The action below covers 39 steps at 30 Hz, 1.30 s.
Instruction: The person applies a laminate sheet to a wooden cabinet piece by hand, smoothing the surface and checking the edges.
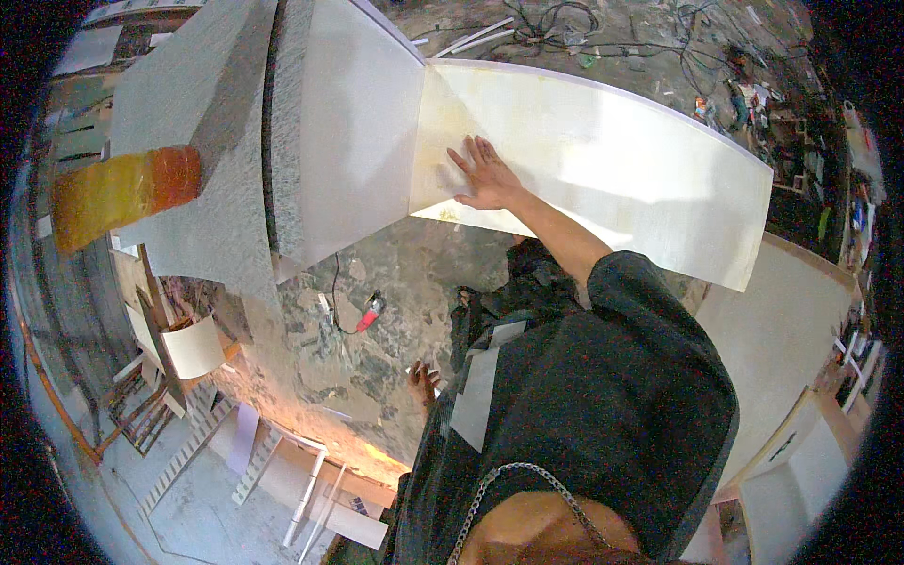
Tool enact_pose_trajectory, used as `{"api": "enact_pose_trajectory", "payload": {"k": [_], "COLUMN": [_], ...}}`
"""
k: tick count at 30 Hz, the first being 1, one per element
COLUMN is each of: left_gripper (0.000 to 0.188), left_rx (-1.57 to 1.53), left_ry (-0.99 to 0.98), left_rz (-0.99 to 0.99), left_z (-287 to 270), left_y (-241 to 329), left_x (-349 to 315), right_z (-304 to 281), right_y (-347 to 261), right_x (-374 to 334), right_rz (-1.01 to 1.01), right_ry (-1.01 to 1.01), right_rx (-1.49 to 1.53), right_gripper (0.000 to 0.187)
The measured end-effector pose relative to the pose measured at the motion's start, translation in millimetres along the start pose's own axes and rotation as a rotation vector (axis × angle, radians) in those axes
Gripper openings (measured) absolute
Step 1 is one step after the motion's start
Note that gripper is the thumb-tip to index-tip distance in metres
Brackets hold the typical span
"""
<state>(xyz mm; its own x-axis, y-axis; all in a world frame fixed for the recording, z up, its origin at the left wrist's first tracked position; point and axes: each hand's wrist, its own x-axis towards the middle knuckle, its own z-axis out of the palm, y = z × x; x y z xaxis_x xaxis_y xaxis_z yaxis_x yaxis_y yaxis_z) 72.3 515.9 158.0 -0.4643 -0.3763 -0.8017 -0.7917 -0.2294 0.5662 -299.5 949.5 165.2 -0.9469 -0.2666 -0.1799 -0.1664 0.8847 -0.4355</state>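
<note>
My right hand [486,176] lies with its fingers spread on a long white panel [621,155], close to where that panel meets another upright white panel [363,141] at a corner. Only a small part of my left hand [423,381] shows beside my dark shirt. Its fingers are curled, and a pale sliver shows among them, too small to name. On the floor to the left of my body lies a red-and-white plug connector [370,314] on a dark cable.
A grey speckled panel [202,122] stands at left, with a yellow-orange translucent band [127,193] in front. Black cables [556,28] and pale strips [482,36] lie on the far floor. White boards [782,330] lean at right. A curved white piece [194,347] stands at lower left.
</note>
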Motion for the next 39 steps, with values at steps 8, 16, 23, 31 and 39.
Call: {"api": "enact_pose_trajectory", "payload": {"k": [8,16,23,31,39], "left_gripper": [0.048,0.047,0.046,0.039,0.038], "left_rx": [-0.092,0.156,-0.008,-0.004,-0.039], "left_ry": [0.021,0.044,0.041,0.003,0.001], "left_rz": [0.044,0.106,0.105,0.100,0.126], "left_z": [5,9,9,18,9], "left_y": [-6,-12,-18,-32,-39], "left_x": [-12,-11,-12,-12,-12], "right_z": [0,14,20,29,54], "right_y": [-6,-36,-37,-53,-53], "right_x": [2,12,15,-12,-23], "right_rz": [-0.050,-0.263,-0.175,-0.395,-0.257], "right_ry": [0.056,0.135,0.043,0.019,0.036], "right_rx": [-0.018,0.091,0.026,-0.060,-0.086], "right_gripper": [0.090,0.093,0.092,0.082,0.081]}}
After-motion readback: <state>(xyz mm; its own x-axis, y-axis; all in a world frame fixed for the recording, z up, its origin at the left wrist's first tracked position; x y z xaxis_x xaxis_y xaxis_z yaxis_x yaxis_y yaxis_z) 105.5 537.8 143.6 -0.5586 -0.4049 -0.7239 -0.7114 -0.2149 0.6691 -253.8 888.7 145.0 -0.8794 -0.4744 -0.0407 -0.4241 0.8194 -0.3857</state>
